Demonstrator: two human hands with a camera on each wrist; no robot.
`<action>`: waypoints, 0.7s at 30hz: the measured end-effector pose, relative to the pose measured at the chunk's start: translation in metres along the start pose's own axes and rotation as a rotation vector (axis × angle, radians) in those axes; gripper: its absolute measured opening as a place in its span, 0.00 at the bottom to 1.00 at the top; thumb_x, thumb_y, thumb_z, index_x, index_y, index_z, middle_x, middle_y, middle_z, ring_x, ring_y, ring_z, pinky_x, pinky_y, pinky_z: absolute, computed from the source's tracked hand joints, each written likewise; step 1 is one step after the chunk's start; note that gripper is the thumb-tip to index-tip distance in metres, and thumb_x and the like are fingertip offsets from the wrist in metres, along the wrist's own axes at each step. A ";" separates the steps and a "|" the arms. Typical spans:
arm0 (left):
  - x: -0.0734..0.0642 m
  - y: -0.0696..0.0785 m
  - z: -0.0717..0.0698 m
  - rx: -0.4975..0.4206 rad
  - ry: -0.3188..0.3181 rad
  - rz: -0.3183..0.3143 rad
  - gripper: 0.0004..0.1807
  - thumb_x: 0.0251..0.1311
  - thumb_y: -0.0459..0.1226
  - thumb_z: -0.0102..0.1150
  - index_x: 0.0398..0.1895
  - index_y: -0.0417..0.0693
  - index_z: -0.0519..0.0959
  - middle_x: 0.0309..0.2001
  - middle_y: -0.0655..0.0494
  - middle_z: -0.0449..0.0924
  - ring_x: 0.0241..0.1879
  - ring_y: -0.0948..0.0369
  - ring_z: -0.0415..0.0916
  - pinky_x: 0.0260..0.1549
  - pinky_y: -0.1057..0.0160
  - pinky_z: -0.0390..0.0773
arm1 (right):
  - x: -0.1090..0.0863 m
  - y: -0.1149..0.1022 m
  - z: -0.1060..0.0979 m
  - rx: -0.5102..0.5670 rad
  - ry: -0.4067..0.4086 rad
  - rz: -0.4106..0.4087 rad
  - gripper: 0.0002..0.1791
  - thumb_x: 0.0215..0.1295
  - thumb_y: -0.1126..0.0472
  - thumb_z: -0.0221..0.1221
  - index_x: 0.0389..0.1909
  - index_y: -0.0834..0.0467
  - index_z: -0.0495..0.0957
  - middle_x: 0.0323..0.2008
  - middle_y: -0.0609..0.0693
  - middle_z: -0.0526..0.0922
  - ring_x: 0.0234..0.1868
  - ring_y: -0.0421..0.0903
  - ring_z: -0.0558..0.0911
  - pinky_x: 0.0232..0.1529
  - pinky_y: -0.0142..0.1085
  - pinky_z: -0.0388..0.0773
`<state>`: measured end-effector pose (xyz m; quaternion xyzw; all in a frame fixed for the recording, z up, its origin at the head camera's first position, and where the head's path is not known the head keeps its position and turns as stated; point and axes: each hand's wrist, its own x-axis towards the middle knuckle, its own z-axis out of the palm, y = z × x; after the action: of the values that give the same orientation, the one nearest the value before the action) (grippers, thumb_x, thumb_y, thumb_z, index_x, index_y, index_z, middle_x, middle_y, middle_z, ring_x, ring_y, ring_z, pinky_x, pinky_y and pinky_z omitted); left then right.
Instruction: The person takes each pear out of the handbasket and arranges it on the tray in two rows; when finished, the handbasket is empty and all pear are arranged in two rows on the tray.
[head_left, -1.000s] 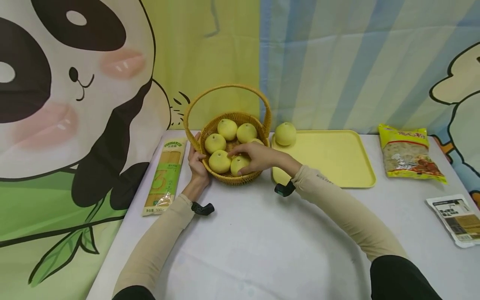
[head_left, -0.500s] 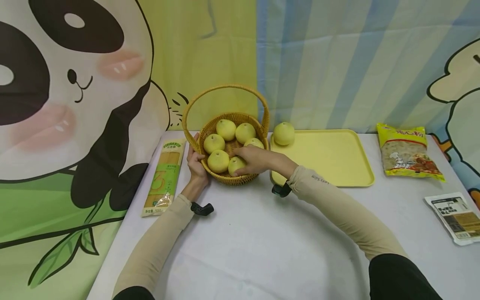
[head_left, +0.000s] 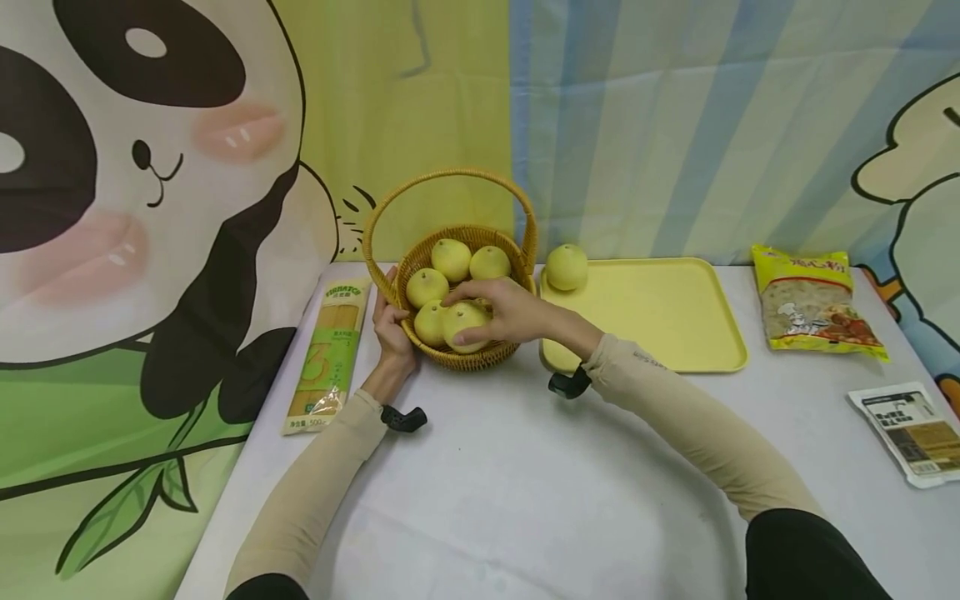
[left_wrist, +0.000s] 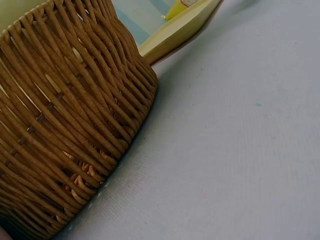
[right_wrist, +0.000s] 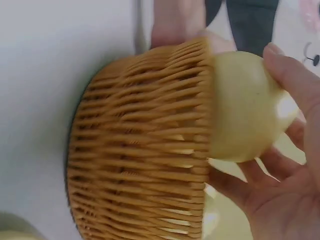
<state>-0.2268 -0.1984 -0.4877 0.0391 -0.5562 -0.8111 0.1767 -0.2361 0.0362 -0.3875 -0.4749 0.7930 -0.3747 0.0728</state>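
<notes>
Right-wrist view only: the underside of the grip, with the held fruit (right_wrist: 245, 107) standing proud of the rim of the basket (right_wrist: 140, 135).
Left-wrist view only: the basket's other wall close up, open gaps between the canes.
Head view only: four other fruits (head_left: 427, 287) visible in the basket; one single fruit (head_left: 566, 267) on the yellow tray (head_left: 652, 317).
Held fruit, looks: pale yellow-green, smooth, plump, a glossy highlight on its skin.
Held fruit, place: at the near side of the basket, just above the rim.
Held fruit, bearing: small dark dimple facing up; nearly round, so I cannot tell a long axis.
Basket, bearing: golden-brown wicker, mouth up and tipped a little toward the person; tall handle spanning left to right.
Right hand (head_left: 510, 310): thumb and fingers clamped on the held fruit.
Left hand (head_left: 393, 333): gripping the basket's left side, thumb at the rim; far fingers partly hidden.
Left of basket: noodle packet (head_left: 326, 358), lying flat.
</notes>
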 end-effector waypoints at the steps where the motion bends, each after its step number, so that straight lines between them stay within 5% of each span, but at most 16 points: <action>1: 0.000 0.000 0.000 -0.004 0.002 -0.001 0.49 0.49 0.29 0.32 0.84 0.48 0.59 0.81 0.56 0.64 0.79 0.56 0.61 0.75 0.60 0.60 | -0.001 0.000 -0.002 0.025 0.035 -0.014 0.30 0.62 0.48 0.76 0.63 0.56 0.83 0.60 0.48 0.87 0.63 0.45 0.82 0.66 0.43 0.76; 8: -0.001 0.000 0.002 -0.017 0.010 0.004 0.49 0.49 0.28 0.32 0.84 0.48 0.60 0.81 0.57 0.65 0.80 0.58 0.61 0.78 0.60 0.58 | -0.018 0.001 -0.024 0.286 0.147 0.048 0.28 0.55 0.56 0.80 0.58 0.50 0.88 0.58 0.49 0.89 0.55 0.42 0.83 0.53 0.40 0.84; 12: -0.001 0.000 0.001 -0.020 0.008 0.009 0.48 0.50 0.28 0.32 0.83 0.50 0.62 0.81 0.56 0.64 0.80 0.57 0.61 0.78 0.62 0.58 | -0.033 0.005 -0.044 0.301 0.172 0.110 0.28 0.56 0.59 0.79 0.60 0.51 0.88 0.59 0.48 0.89 0.50 0.43 0.84 0.45 0.38 0.82; 16: -0.001 0.000 0.001 -0.014 0.003 0.007 0.48 0.51 0.28 0.31 0.84 0.51 0.61 0.81 0.56 0.63 0.80 0.57 0.60 0.78 0.62 0.57 | -0.050 0.011 -0.065 0.315 0.188 0.178 0.28 0.56 0.61 0.79 0.60 0.55 0.88 0.61 0.49 0.88 0.64 0.44 0.83 0.54 0.47 0.85; 21: -0.001 0.000 0.001 -0.010 0.002 0.007 0.48 0.51 0.28 0.32 0.84 0.47 0.58 0.81 0.56 0.63 0.80 0.57 0.60 0.78 0.61 0.57 | -0.073 0.023 -0.088 0.308 0.233 0.257 0.26 0.58 0.63 0.78 0.59 0.55 0.88 0.60 0.50 0.89 0.63 0.40 0.83 0.57 0.42 0.84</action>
<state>-0.2262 -0.1970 -0.4873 0.0370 -0.5522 -0.8131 0.1805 -0.2549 0.1473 -0.3578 -0.3069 0.7834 -0.5312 0.0994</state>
